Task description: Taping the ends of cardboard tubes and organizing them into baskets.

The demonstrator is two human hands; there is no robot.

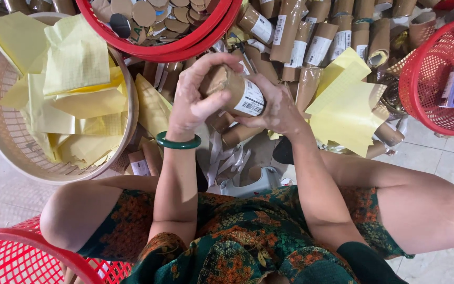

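I gripped a brown cardboard tube (235,92) with a white label; my left hand (195,100) capped its end, right hand (277,110) fingers curled beneath.

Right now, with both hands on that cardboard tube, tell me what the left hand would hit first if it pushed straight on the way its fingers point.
The left hand points up-frame. Beyond the cardboard tube it holds, it would probably meet the red basket of cardboard discs first, though depth is unclear.
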